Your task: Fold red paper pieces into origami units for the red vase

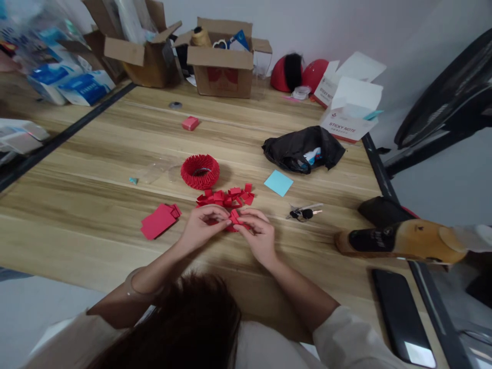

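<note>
Between the fingertips of both hands is a small folded red paper piece (234,217). My left hand (203,224) pinches it from the left, and my right hand (258,231) pinches it from the right. Just beyond the fingers lies a loose heap of folded red paper pieces (221,198), partly hidden by the hands. Behind that heap stands a round red ring of interlocked folded paper (200,172), hollow in the middle. Flat red paper sheets (158,221) lie stacked to the left of my left hand.
A blue paper square (279,183), a bunch of keys (303,213) and a crumpled black bag (303,148) lie to the right. Farther right are a bottle (407,240) and a phone (403,315). Cardboard boxes (221,64) and sticky-note boxes (349,115) line the back.
</note>
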